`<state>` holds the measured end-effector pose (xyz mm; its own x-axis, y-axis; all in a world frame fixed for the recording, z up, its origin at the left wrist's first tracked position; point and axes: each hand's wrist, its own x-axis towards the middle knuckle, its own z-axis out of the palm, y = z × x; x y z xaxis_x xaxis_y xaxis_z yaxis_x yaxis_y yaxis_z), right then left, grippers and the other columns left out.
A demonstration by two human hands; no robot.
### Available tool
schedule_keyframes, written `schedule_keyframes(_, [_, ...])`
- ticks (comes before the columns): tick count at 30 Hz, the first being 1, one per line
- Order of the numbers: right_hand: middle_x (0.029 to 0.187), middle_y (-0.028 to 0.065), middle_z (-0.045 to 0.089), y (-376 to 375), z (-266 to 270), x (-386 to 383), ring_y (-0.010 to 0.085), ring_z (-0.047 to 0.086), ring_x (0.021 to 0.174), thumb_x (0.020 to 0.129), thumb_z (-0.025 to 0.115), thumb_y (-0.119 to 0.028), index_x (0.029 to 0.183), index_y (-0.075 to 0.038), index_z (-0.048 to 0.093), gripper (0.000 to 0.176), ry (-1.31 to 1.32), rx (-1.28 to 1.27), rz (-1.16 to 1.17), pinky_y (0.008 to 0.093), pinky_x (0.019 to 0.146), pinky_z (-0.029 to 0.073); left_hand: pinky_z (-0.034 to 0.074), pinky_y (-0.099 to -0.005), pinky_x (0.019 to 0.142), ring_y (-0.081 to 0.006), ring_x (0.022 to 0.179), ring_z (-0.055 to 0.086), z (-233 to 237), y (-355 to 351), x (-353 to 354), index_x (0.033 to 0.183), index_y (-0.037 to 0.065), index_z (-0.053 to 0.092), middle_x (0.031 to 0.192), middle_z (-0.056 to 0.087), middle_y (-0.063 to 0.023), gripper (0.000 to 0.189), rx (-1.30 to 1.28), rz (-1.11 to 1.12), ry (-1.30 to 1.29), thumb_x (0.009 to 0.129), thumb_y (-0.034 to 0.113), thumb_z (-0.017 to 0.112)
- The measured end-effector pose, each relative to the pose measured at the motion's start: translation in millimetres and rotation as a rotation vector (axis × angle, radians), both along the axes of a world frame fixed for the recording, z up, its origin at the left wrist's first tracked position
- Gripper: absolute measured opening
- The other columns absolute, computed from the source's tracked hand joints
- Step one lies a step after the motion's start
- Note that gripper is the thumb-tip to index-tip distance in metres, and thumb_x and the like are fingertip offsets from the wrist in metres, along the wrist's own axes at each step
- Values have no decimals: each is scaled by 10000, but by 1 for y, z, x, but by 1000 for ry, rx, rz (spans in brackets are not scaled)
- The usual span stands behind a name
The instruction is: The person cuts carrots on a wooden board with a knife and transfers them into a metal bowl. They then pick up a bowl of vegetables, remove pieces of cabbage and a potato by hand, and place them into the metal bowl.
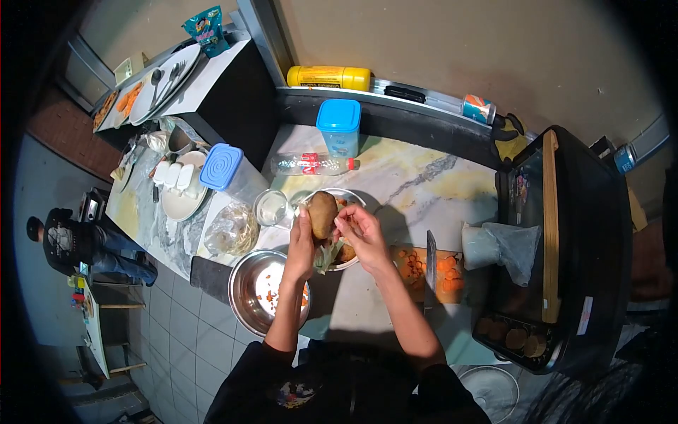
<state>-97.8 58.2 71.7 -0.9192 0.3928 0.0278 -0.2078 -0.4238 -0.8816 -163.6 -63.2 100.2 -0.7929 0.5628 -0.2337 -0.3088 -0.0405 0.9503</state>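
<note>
A brown potato [323,214] is held up in my left hand [302,244], whose fingers wrap its left side. At the potato's right edge is my right hand [361,237], its thumb and fingertips pinched together; whatever they grip is too small to make out. Below both hands stands a white bowl [359,198] with another brown potato [346,253] and leafy scraps [326,256] in it, partly hidden. To the left sits a steel bowl [244,290] with small orange bits inside. Right of my right forearm, a knife [431,261] lies across a board with sliced carrots [449,274].
Behind the hands are a clear plastic bottle [293,165] and a blue-lidded tub [339,138]. At left stand a tall blue-lidded container [229,173], a glass [271,207] and a bagged bundle [232,230]. A black oven-like appliance [586,247] borders the right. Another person [78,244] stands far left.
</note>
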Motion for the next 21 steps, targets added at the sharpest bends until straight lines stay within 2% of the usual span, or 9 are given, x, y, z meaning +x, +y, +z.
schedule_keyframes(1, [829,14,561,0,2,0,87,570,714,936,610,-41,959,-10,542,79,4,-43,30,255,644,501,415,-245,602,-102,722,547,1,0,1,1150,17,556,872,608,-55,627,-88,46,89,1023,554,259])
schedule_keyframes(5, [822,14,563,4,7,-2,84,570,713,938,609,-47,937,-12,546,72,-19,-46,-40,252,636,493,428,-242,583,-98,700,533,-4,-1,-2,1164,23,526,884,593,-47,521,-36,60,-2,1047,470,287])
schedule_keyframes(7, [828,31,577,11,4,-1,95,579,705,914,639,-60,918,3,559,102,-141,202,-86,266,614,489,427,-241,584,-92,711,526,1,2,1,1163,21,526,883,581,-43,510,-54,142,120,1048,463,297])
schedule_keyframes(8, [828,31,577,14,3,0,95,579,705,914,639,-60,918,3,559,102,-141,206,-80,266,614,489,427,-241,584,-92,711,526,0,2,-1,1163,21,526,883,581,-43,510,-50,148,120,1048,463,297])
schedule_keyframes(10, [917,107,597,19,8,1,210,624,796,863,608,29,961,39,570,106,-163,705,-84,326,692,512,430,-242,587,-86,719,522,-3,-2,-5,1164,21,519,883,576,-39,496,-76,188,179,1048,455,311])
schedule_keyframes(11, [917,107,597,21,9,2,210,624,796,863,608,29,961,39,570,106,-162,704,-78,326,692,512,430,-242,587,-86,719,522,-7,-5,-7,1164,21,519,883,576,-39,496,-77,194,178,1048,455,311])
schedule_keyframes(13, [1053,172,583,24,11,2,326,619,942,836,569,73,1088,48,559,254,-114,1134,-48,373,823,491,435,-243,597,-85,719,523,-8,-10,-14,1169,22,509,892,580,-42,490,-43,191,186,1045,459,322])
schedule_keyframes(17, [1192,212,523,26,21,0,396,555,1063,823,561,78,1146,48,555,324,-147,1187,127,391,900,453,439,-243,617,-89,726,525,4,-18,-16,1168,25,501,906,580,-43,484,-8,224,179,1044,460,330])
schedule_keyframes(21, [1028,211,617,32,33,-8,371,621,956,816,625,38,1127,27,581,314,-124,1127,50,412,799,495,442,-240,648,-91,775,538,13,-30,-16,1227,27,485,949,582,-41,497,42,278,113,1038,465,346])
